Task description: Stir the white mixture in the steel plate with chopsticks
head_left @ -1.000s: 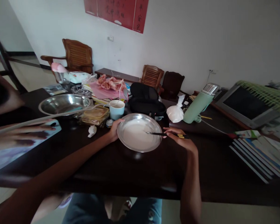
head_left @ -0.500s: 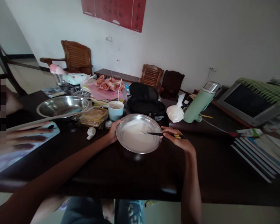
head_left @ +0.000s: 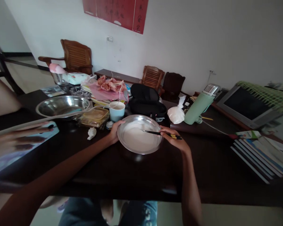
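A shallow metal basin [head_left: 140,150] stands on the dark table in front of me, with a whitish, flour-like or batter-like mass [head_left: 139,139] spread over its bottom. My left hand [head_left: 115,131] is closed on the basin's left rim. In my right hand [head_left: 175,139] I grip a pair of black chopsticks [head_left: 153,133] with yellow bands, by the basin's right rim. Their tips point left into the basin, at the whitish mass. Just behind my left hand is a light blue mug [head_left: 117,114].
Another metal basin [head_left: 43,115], wrapped yellow food containers [head_left: 94,117] and a crumpled tissue [head_left: 91,133] are on the left. Nearby, another person's hand [head_left: 16,139] rests on a phone [head_left: 53,128]. A tied white bag [head_left: 176,115], green thermos [head_left: 198,108] and stacked books [head_left: 257,160] lie right.
My right hand has shifted slightly left, and the chopstick tips have moved left and a little toward the far side of the basin. My left hand keeps its hold on the rim.
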A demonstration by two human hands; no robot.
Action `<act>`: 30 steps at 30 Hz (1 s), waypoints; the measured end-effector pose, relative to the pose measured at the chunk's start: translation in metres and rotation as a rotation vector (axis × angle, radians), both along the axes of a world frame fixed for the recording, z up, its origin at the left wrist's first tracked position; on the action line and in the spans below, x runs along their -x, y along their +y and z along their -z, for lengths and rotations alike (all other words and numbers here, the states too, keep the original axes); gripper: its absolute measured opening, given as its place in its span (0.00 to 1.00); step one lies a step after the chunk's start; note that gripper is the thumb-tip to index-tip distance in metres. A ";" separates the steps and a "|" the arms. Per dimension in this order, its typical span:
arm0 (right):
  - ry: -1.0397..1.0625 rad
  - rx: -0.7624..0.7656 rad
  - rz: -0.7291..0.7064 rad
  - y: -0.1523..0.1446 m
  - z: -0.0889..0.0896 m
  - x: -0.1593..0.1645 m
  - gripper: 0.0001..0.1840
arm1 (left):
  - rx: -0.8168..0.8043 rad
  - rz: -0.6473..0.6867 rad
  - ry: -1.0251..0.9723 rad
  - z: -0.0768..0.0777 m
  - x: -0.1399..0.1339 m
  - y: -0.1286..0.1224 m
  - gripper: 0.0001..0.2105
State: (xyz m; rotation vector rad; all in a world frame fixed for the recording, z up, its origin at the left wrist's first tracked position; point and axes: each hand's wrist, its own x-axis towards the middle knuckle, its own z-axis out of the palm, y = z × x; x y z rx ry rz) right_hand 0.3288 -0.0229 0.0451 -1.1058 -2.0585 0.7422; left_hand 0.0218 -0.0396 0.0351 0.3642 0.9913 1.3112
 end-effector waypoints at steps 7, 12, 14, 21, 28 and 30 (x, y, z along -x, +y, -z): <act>-0.058 0.159 -0.234 -0.015 -0.020 -0.017 0.17 | -0.024 0.019 0.017 0.000 0.001 -0.001 0.09; -0.054 0.058 -0.178 -0.011 -0.002 0.029 0.12 | -0.053 0.023 0.034 -0.005 -0.001 -0.005 0.08; -0.057 0.003 -0.094 -0.007 0.002 0.029 0.10 | -0.045 0.017 0.041 -0.007 -0.002 -0.006 0.10; -0.075 0.066 -0.081 -0.013 -0.020 -0.031 0.15 | -0.027 0.035 0.062 -0.003 0.000 -0.004 0.15; -0.065 0.086 -0.239 -0.014 -0.005 0.022 0.14 | 0.016 0.018 0.044 0.000 0.001 -0.001 0.08; -0.057 0.019 -0.148 -0.009 0.002 0.028 0.13 | 0.013 0.002 0.026 0.002 0.001 0.001 0.06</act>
